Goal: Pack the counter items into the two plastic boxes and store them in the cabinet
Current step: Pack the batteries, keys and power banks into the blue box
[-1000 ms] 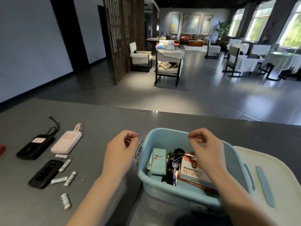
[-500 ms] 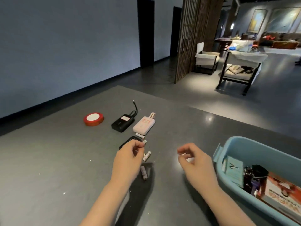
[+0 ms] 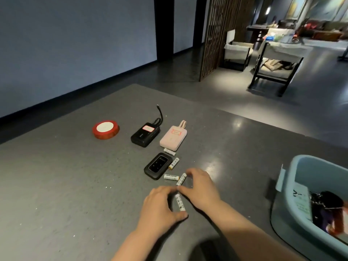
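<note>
Bare counter left, clutter ahead
Counter [image 3: 56, 185] lies open leftward; batteries [image 3: 171, 177], router [image 3: 157, 166] and power banks [image 3: 173, 137] crowd ahead, box [image 3: 293, 187] blocks right.

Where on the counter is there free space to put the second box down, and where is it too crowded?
Bare counter lies left of the red tape roll and the small black device, and between the right hand and the blue box. It is crowded around the batteries, the pink power bank and the black power bank.
</note>
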Motion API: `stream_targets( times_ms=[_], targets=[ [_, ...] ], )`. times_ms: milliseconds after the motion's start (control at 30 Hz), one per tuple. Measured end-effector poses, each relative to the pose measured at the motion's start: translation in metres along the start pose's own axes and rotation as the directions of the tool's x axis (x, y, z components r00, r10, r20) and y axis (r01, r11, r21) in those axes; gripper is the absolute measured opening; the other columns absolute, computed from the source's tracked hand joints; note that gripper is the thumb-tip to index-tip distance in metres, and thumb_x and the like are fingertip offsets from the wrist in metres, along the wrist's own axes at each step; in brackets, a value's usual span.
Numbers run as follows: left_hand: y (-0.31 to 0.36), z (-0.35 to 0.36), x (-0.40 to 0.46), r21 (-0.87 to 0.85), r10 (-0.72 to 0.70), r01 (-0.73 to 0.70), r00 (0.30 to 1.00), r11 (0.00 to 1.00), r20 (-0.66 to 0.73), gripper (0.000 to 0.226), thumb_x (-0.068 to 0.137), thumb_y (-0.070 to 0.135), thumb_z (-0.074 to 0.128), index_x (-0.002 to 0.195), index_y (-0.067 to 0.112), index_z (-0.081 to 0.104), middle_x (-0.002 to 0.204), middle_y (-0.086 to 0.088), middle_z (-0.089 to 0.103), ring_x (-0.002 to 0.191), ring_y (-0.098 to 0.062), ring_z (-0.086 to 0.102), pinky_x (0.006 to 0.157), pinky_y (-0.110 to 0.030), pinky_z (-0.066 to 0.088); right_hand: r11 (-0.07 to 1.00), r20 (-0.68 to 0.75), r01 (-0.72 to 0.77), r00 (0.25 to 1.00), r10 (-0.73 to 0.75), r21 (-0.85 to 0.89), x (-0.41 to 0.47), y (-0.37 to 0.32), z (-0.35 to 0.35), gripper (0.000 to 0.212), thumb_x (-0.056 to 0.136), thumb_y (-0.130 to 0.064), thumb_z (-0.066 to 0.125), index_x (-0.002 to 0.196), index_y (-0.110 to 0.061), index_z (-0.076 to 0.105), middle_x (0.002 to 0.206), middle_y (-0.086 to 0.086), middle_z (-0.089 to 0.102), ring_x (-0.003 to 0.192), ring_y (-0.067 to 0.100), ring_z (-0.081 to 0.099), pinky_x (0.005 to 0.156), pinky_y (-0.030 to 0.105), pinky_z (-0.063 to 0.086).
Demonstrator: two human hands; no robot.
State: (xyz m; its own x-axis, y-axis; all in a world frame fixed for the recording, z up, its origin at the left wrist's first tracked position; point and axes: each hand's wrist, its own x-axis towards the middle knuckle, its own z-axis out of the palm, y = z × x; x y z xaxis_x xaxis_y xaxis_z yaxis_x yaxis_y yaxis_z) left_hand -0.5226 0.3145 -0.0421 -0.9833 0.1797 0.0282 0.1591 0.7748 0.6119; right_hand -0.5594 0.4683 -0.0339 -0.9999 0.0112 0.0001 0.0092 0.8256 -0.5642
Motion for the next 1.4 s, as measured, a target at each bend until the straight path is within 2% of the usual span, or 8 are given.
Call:
stream_targets(
  times_ms=[367, 533, 733, 867, 967, 1133, 1267, 1400],
  targets=[
    [-0.001, 0.015, 0.002, 0.038, 0.001, -0.001, 1.0, 0.999, -0.009, 0.054, 0.057, 0.052, 0.072, 0.106, 0.037, 0.056, 0.097, 0.02, 0.05, 0.099, -0.007, 0.047, 0.084, -0.022, 0.036, 0.992, -0.002, -0.058, 0.998, 0.058, -0.116, 0.014, 0.005, 0.01, 0.052, 0.073, -0.044, 0.067, 0.117, -0.02, 0.058, 0.116, -0.001, 0.054, 0.115, 0.018, 0.048, 0.091, 0.032, 0.045],
    [0.004, 0.004, -0.003, -0.075, -0.027, 0.021, 0.996, 0.997, -0.08, 0.047, 0.045, 0.047, 0.081, 0.085, 0.039, 0.057, 0.084, 0.017, 0.055, 0.089, -0.008, 0.052, 0.072, -0.023, 0.039, 0.997, -0.171, 0.021, 0.985, -0.008, 0.074, -0.023, 0.002, -0.032, 0.046, 0.066, -0.052, 0.062, 0.106, -0.03, 0.059, 0.102, -0.014, 0.052, 0.102, 0.006, 0.05, 0.084, 0.02, 0.041],
    [0.102, 0.007, 0.013, -0.244, 0.174, -0.194, 0.979, 0.95, -0.103, 0.048, 0.044, 0.034, 0.09, 0.082, 0.036, 0.061, 0.084, 0.014, 0.061, 0.082, -0.006, 0.057, 0.071, -0.03, 0.046, 0.981, -0.399, 0.041, 0.916, 0.04, 0.19, -0.101, 0.028, -0.133, 0.046, 0.059, -0.062, 0.059, 0.099, -0.041, 0.055, 0.095, -0.025, 0.051, 0.095, -0.006, 0.047, 0.079, 0.005, 0.036],
    [0.176, 0.018, 0.021, -0.292, 0.332, -0.359, 0.933, 0.887, -0.138, 0.047, 0.049, 0.04, 0.086, 0.089, 0.036, 0.061, 0.087, 0.02, 0.059, 0.078, 0.0, 0.054, 0.067, -0.009, 0.037, 0.981, -0.501, -0.066, 0.852, 0.15, 0.182, -0.149, 0.068, -0.197, 0.046, 0.061, -0.056, 0.069, 0.102, -0.039, 0.059, 0.095, -0.024, 0.056, 0.094, -0.003, 0.053, 0.079, 0.007, 0.039],
    [0.219, 0.034, 0.019, -0.384, 0.381, -0.397, 0.917, 0.834, -0.121, 0.045, 0.051, 0.04, 0.085, 0.089, 0.04, 0.061, 0.089, 0.023, 0.059, 0.08, 0.002, 0.053, 0.065, -0.006, 0.036, 0.959, -0.569, -0.183, 0.775, 0.276, 0.216, -0.182, 0.107, -0.231, 0.041, 0.061, -0.042, 0.08, 0.098, -0.036, 0.063, 0.09, -0.021, 0.062, 0.089, -0.005, 0.057, 0.075, 0.005, 0.039],
    [0.258, 0.071, 0.008, -0.395, 0.446, -0.415, 0.895, 0.82, -0.015, 0.045, 0.052, 0.043, 0.084, 0.089, 0.041, 0.058, 0.091, 0.021, 0.058, 0.084, 0.003, 0.052, 0.069, -0.014, 0.038, 0.932, -0.577, -0.299, 0.732, 0.362, 0.206, -0.216, 0.157, -0.255, 0.036, 0.061, -0.038, 0.083, 0.092, -0.036, 0.063, 0.082, -0.019, 0.06, 0.086, -0.012, 0.054, 0.07, 0.001, 0.036],
    [0.277, 0.092, 0.007, -0.354, 0.471, -0.432, 0.882, 0.829, 0.026, 0.045, 0.05, 0.047, 0.079, 0.089, 0.039, 0.059, 0.093, 0.022, 0.058, 0.09, 0.006, 0.05, 0.073, -0.008, 0.035, 0.922, -0.507, -0.352, 0.771, 0.384, 0.163, -0.22, 0.18, -0.257, 0.038, 0.063, -0.043, 0.082, 0.096, -0.038, 0.062, 0.088, -0.021, 0.059, 0.091, -0.013, 0.05, 0.068, 0.002, 0.037],
    [0.285, 0.097, 0.022, -0.219, 0.487, -0.47, 0.873, 0.855, 0.028, 0.046, 0.052, 0.047, 0.08, 0.092, 0.038, 0.058, 0.092, 0.024, 0.055, 0.086, 0.002, 0.051, 0.075, -0.02, 0.039, 0.93, -0.46, -0.333, 0.808, 0.368, 0.157, -0.211, 0.195, -0.261, 0.035, 0.061, -0.043, 0.081, 0.088, -0.042, 0.059, 0.089, -0.023, 0.06, 0.09, -0.013, 0.051, 0.068, 0.002, 0.039]
  ],
)
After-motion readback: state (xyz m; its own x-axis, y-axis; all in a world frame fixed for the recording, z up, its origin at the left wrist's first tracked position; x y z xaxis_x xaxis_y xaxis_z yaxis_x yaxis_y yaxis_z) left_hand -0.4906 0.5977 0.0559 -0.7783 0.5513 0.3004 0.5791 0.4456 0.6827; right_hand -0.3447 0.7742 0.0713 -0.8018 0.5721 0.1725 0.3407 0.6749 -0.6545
